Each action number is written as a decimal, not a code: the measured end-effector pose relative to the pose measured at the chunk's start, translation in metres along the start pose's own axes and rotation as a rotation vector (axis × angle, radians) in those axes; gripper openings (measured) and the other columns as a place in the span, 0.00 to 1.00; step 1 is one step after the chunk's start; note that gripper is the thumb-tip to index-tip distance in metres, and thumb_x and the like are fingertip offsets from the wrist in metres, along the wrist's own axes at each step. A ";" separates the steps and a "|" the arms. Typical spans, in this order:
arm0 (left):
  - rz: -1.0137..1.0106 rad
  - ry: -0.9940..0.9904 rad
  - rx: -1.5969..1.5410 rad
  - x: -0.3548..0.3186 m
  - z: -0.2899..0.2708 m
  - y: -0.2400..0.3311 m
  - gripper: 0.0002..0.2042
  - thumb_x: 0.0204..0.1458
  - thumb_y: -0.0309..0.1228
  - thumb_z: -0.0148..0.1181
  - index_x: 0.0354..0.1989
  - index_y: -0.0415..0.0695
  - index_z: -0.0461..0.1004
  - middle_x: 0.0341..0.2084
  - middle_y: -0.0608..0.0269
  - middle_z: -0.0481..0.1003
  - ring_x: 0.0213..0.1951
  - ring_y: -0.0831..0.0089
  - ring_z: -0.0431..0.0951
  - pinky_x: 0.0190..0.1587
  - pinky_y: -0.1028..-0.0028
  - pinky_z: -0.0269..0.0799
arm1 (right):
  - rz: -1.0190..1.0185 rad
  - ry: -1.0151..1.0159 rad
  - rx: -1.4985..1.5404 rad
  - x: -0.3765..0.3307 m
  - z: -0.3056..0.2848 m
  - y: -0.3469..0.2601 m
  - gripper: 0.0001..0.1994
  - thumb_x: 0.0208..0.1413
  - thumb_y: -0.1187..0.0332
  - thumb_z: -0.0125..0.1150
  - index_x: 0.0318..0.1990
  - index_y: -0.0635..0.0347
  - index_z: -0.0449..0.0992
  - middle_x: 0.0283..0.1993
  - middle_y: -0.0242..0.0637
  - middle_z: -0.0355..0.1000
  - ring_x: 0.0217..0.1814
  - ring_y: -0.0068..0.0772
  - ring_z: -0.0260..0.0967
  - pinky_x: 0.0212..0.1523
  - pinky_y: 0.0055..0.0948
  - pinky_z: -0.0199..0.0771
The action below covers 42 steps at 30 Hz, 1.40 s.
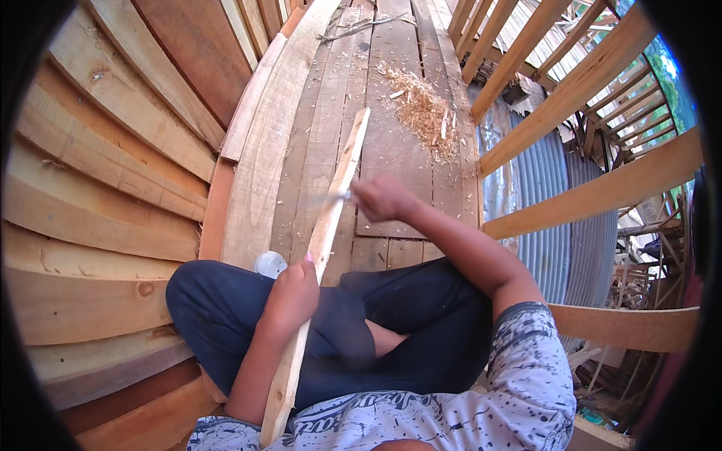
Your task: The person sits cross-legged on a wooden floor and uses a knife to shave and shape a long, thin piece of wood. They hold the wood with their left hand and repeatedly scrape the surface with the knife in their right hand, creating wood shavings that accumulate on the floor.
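Note:
A long, pale wooden strip (342, 177) slants from my lap up over the plank floor, its lower end against my shirt. My left hand (295, 295) is closed round its lower half, thumb on top. My right hand (385, 200) is a fist beside the strip's upper half. From that fist a knife (322, 198) reaches left across the strip; its thin blade is smeared by motion. Whether the edge touches the wood I cannot tell.
Curled wood shavings (421, 109) lie heaped on the plank floor (316, 113) ahead. Board walling (105, 218) stands close on my left. Wooden rails (594, 195) run along the right, with corrugated metal sheets (541, 203) beyond. A whitish rounded thing (269, 263) sits by my left knee.

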<state>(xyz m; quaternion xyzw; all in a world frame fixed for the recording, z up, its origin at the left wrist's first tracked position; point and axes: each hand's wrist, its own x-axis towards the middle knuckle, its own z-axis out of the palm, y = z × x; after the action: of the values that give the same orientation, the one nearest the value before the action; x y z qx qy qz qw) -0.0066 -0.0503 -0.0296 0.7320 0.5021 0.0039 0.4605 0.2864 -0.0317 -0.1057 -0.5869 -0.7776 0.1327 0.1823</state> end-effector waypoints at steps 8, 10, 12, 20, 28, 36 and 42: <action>-0.102 -0.036 -0.040 -0.005 -0.007 0.018 0.27 0.69 0.41 0.31 0.32 0.29 0.72 0.35 0.27 0.74 0.43 0.31 0.72 0.50 0.46 0.66 | 0.242 0.004 -0.011 -0.002 0.002 0.031 0.14 0.65 0.59 0.51 0.33 0.62 0.70 0.24 0.54 0.71 0.29 0.61 0.71 0.29 0.54 0.68; -0.071 -0.041 -0.025 -0.004 -0.006 0.018 0.27 0.69 0.41 0.31 0.33 0.29 0.72 0.36 0.27 0.74 0.43 0.31 0.72 0.49 0.47 0.67 | 0.167 -0.003 0.057 -0.009 -0.001 0.023 0.14 0.64 0.59 0.53 0.34 0.62 0.71 0.25 0.55 0.72 0.29 0.60 0.71 0.29 0.53 0.68; 0.011 -0.029 0.001 -0.001 -0.002 0.009 0.27 0.70 0.43 0.30 0.33 0.30 0.70 0.30 0.36 0.72 0.34 0.42 0.73 0.43 0.52 0.69 | 0.378 0.161 0.049 0.000 -0.001 0.056 0.15 0.63 0.57 0.53 0.38 0.63 0.73 0.25 0.55 0.73 0.27 0.59 0.72 0.30 0.53 0.71; -0.005 -0.050 0.024 0.000 0.000 0.007 0.28 0.70 0.47 0.29 0.33 0.33 0.68 0.17 0.54 0.69 0.17 0.66 0.74 0.30 0.64 0.73 | 0.495 -0.017 0.143 -0.005 0.006 0.038 0.15 0.64 0.57 0.53 0.40 0.61 0.73 0.24 0.54 0.72 0.28 0.60 0.72 0.31 0.51 0.71; -0.016 -0.038 0.002 0.001 0.001 0.005 0.28 0.70 0.47 0.29 0.31 0.34 0.67 0.16 0.55 0.68 0.18 0.66 0.74 0.31 0.63 0.73 | 0.320 0.134 0.184 -0.008 0.026 0.054 0.12 0.64 0.60 0.51 0.36 0.60 0.68 0.22 0.52 0.69 0.24 0.62 0.68 0.26 0.54 0.66; -0.043 -0.047 -0.005 -0.001 -0.001 0.006 0.28 0.70 0.46 0.30 0.30 0.34 0.67 0.16 0.56 0.67 0.17 0.67 0.73 0.30 0.64 0.73 | 0.495 0.248 0.062 -0.003 0.024 0.066 0.14 0.65 0.59 0.48 0.38 0.62 0.68 0.25 0.56 0.72 0.26 0.62 0.70 0.29 0.55 0.68; -0.003 -0.010 0.007 0.001 -0.002 0.003 0.27 0.70 0.46 0.29 0.29 0.35 0.66 0.16 0.57 0.67 0.17 0.68 0.73 0.30 0.64 0.72 | 0.260 -0.053 0.040 -0.003 0.004 0.025 0.16 0.65 0.55 0.49 0.40 0.60 0.72 0.31 0.58 0.75 0.33 0.62 0.73 0.36 0.56 0.71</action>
<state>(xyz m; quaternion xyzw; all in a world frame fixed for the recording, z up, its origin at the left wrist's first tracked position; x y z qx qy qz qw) -0.0046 -0.0488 -0.0268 0.7328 0.5010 -0.0020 0.4604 0.3073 -0.0276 -0.1207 -0.6752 -0.6967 0.1864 0.1546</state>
